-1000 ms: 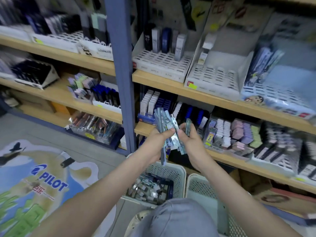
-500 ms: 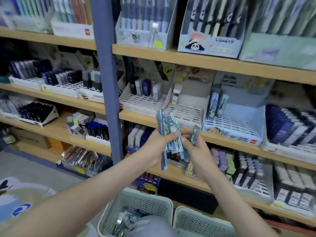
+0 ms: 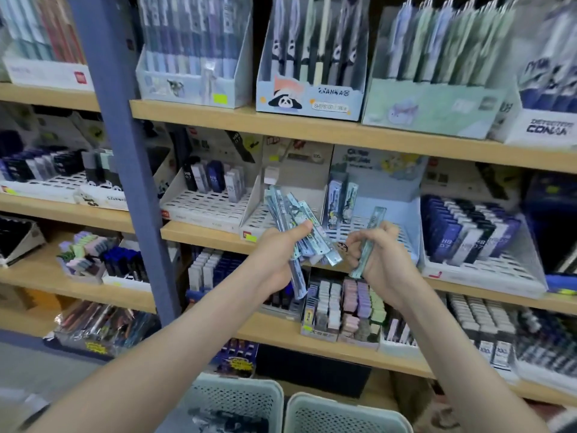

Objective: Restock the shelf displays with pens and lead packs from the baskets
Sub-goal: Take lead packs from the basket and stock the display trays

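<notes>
Left hand: the left hand [image 3: 274, 257] is raised just left of the frame's centre, in front of the middle shelf, with its forearm running in from the lower left.
Left fingers: the fingers [image 3: 301, 229] are clamped on a fanned bundle of lead packs [image 3: 293, 207], the thumb pressed across the front. The packs spread up and to the right, and one hangs down below the palm.
Right hand: the right hand [image 3: 385, 264] is just right of centre, near the left hand but apart from it.
Right fingers: they are curled together round a single lead pack [image 3: 376, 218]. It stands nearly upright, its top leaning slightly right, with both ends sticking out of the fist.
Blue tray: a pale blue slotted tray [image 3: 402, 220] sits on the shelf behind the right hand, with two printed packs [image 3: 340, 198] standing at its back left.
White tray: to the left, a white slotted tray [image 3: 203, 207] holds a short row of HB lead cases at its back.
Baskets: a left basket [image 3: 237, 398] and a right basket [image 3: 343, 414], both pale mesh, stand side by side at bottom centre. The left one holds dark items too blurred to name.
Upper shelf: pen display boxes stand here, among them a panda box [image 3: 309, 95] in the upper centre.
Post: a blue upright post [image 3: 125, 151] crosses the left of the frame.
</notes>
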The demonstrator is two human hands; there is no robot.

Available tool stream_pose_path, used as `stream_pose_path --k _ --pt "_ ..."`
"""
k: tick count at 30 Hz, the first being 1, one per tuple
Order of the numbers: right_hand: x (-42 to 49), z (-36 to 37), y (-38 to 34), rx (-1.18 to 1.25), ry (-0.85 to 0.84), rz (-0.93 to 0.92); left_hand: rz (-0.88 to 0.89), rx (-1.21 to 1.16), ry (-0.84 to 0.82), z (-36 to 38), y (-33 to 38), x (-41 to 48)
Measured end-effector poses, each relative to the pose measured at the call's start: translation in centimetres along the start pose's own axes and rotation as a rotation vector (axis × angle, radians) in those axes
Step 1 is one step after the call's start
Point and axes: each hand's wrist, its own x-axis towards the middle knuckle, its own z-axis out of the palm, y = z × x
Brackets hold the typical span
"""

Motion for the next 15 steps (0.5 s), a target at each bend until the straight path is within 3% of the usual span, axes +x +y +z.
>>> stream_pose_path --k 6,15 --pt "1.6 -1.5 -0.6 -0.135 0.007 0.001 -0.013 -0.011 -0.126 0.3 0.3 1.5" --pt "2.0 -0.9 -1.5 -0.426 0.057 -0.09 -0.021 0.005 -0.119 -0.6 1.0 3.3"
